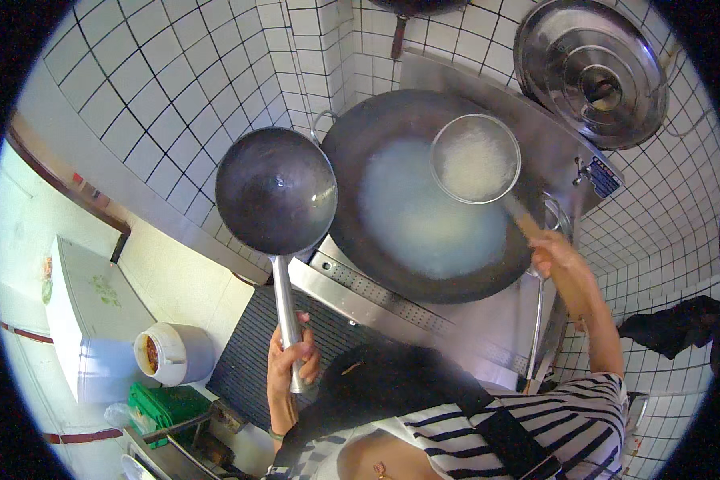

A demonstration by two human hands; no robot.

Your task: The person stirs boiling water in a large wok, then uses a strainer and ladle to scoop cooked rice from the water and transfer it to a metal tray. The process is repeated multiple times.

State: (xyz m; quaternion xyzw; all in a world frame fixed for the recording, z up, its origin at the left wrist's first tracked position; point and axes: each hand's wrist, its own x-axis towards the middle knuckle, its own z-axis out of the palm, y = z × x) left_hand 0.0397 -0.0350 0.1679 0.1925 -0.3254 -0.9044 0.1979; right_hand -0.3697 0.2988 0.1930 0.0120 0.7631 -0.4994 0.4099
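Note:
My left hand grips the metal handle of a dark, round-bottomed wok, raised to the left of a much larger wok. The smaller wok holds no food, and its inside shines as if wet or oiled. In my right hand is the wooden handle of a round wire-mesh strainer, with a pale heap in it, perhaps noodles or rice. The strainer is over the right side of the large wok, which holds cloudy, whitish liquid. Blur hides whether the strainer touches the liquid.
A steel stove top surrounds the large wok. A big metal lid leans against the tiled wall, and a long-handled utensil lies at right. Left are a black ribbed mat, a white bucket and a green container.

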